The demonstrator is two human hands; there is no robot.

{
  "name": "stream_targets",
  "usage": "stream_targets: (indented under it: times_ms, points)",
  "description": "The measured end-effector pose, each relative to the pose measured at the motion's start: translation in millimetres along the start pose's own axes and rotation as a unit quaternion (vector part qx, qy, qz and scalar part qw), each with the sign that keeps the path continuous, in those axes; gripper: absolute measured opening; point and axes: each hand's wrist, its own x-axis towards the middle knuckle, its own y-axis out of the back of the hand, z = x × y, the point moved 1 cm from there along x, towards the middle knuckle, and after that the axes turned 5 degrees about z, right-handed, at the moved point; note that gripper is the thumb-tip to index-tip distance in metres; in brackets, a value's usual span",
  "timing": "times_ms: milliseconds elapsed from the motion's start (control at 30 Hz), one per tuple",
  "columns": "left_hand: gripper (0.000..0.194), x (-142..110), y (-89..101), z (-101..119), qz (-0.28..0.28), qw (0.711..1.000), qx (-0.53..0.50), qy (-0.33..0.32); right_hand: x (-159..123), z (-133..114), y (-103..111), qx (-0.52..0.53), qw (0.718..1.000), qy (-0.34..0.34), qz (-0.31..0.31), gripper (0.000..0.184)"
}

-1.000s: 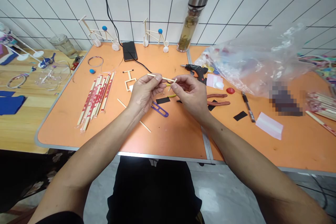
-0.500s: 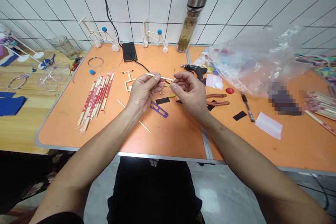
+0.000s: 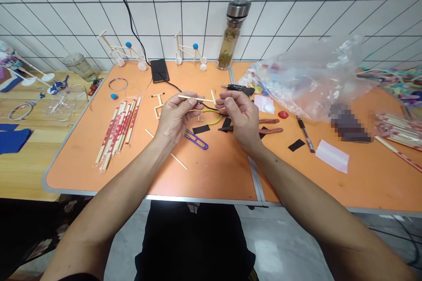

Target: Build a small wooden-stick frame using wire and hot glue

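Note:
My left hand [image 3: 176, 116] is closed, thumb and fingers pinching a thin wooden stick [image 3: 206, 100] that lies nearly level and points right. A shorter stick piece [image 3: 212, 95] stands almost upright at the fingertips of my right hand [image 3: 241, 116], which is closed in a pinch on its lower end. The two sticks come very close at the tip; I cannot tell whether they touch. Below my hands lie purple thread snips [image 3: 198, 139], a black strip [image 3: 201, 129] and pliers [image 3: 272, 130] with orange handles, partly hidden by my right hand.
Packed chopsticks [image 3: 115, 134] lie left, beside a small wooden frame [image 3: 158, 107]. Two stick-built bicycle models [image 3: 193, 48] stand at the back near a phone [image 3: 159, 70] and tea bottle [image 3: 231, 39]. A glue gun [image 3: 239, 89], plastic bag [image 3: 303, 79] and pen [image 3: 306, 134] are right.
The short piece in my right hand has turned from leaning right to nearly upright, leaning slightly left. The stick in my left hand stays about level. The view has shifted slightly.

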Motion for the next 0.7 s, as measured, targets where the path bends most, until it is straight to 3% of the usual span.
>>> stream_targets:
  times_ms: [400,700]
  points:
    - [0.030,-1.1,1.1,-0.1,-0.048,0.998,0.001,-0.032,-1.6,-2.8,0.1,0.016,1.000,-0.004,-0.012,0.057]
    - [0.024,-1.3,0.6,0.2,-0.031,0.999,0.004,-0.021,-2.9,-0.2,0.4,0.000,1.000,0.020,0.007,0.054]
